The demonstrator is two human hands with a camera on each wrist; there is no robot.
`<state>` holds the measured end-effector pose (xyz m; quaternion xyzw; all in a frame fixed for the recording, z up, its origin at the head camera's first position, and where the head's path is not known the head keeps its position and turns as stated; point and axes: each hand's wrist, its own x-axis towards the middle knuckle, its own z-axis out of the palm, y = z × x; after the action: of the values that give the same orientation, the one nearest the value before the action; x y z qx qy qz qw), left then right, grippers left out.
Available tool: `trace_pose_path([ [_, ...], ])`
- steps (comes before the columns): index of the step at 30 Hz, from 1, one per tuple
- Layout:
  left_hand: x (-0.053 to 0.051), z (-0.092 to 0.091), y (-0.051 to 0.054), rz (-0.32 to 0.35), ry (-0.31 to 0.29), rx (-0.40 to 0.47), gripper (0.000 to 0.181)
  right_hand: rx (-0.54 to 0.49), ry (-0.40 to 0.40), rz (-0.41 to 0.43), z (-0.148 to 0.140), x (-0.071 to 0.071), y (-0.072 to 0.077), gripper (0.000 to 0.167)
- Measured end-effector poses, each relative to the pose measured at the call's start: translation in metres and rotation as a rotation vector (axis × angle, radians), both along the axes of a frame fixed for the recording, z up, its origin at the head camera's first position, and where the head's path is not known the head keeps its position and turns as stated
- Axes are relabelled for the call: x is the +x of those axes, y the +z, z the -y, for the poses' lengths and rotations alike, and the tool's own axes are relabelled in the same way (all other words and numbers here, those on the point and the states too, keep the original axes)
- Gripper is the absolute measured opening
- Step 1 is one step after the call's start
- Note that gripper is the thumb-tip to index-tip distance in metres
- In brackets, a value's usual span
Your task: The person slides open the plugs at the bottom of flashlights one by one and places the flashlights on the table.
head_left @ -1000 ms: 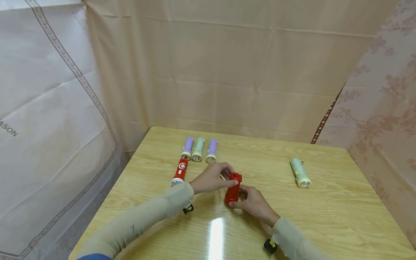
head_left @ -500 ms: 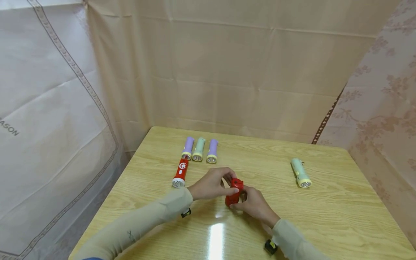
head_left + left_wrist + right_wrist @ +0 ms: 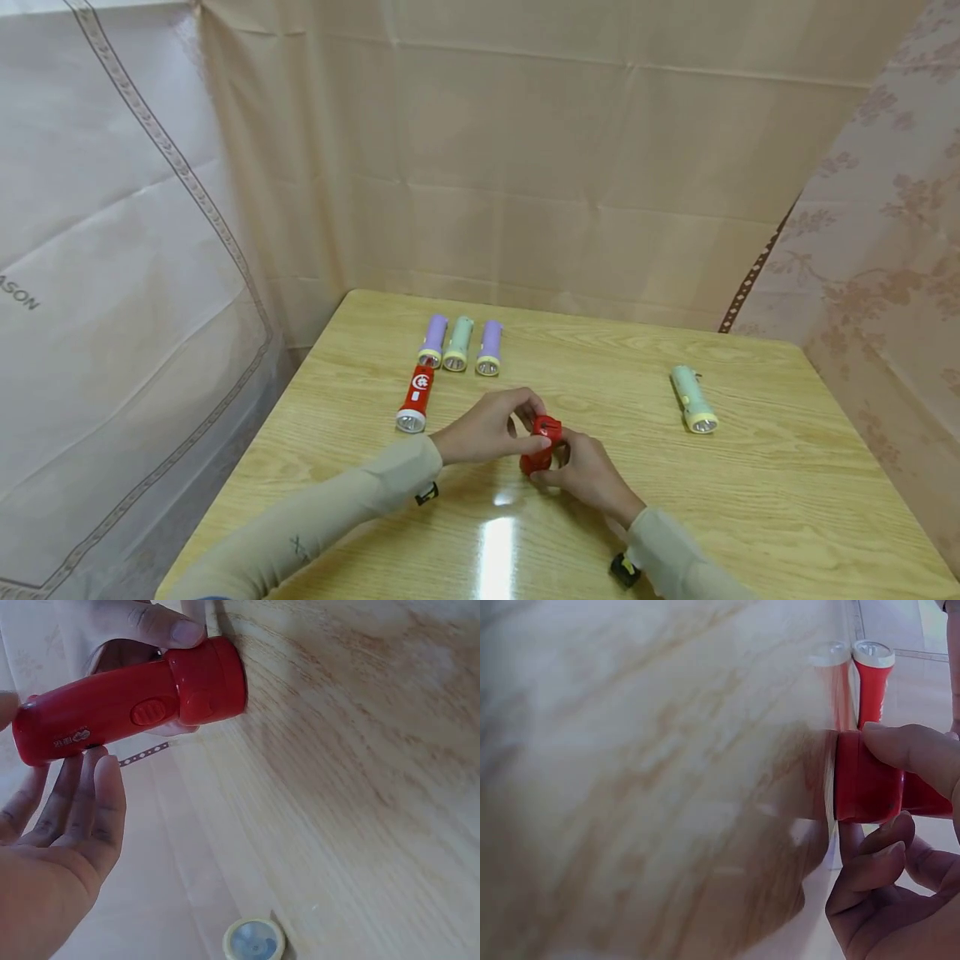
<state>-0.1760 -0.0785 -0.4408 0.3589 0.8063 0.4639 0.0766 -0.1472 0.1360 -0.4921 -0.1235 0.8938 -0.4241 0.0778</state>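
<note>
A red flashlight stands head-down on the wooden table, between both hands. My left hand holds its upper end between thumb and fingers. Lower down, my right hand grips the wide head near the tabletop. In the left wrist view the flashlight shows its switch, with left fingers under the narrow end and the right thumb at the head. The right wrist view shows the head against the table, pinched by the right thumb and curled fingers.
A red-and-white flashlight lies left of the hands. Behind it lie two purple flashlights with a green one between them. Another green flashlight lies at the right. Cloth hangs behind the table.
The red flashlight's upper end has come down and tilted toward me, my left hand lowering with it. My right hand has stayed at the base.
</note>
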Motion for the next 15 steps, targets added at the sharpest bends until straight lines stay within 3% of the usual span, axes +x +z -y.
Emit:
trace_pose_path([
  [9, -0.0037, 0.0014, -0.0022, 0.118, 0.038, 0.021, 0.007, -0.026, 0.011, -0.022, -0.0002, 0.0014, -0.0028, 0.048],
  [15, -0.0053, 0.0016, 0.0000, 0.345, 0.051, 0.094, 0.011, -0.017, 0.009, -0.024, -0.0013, 0.0012, -0.0041, 0.051],
])
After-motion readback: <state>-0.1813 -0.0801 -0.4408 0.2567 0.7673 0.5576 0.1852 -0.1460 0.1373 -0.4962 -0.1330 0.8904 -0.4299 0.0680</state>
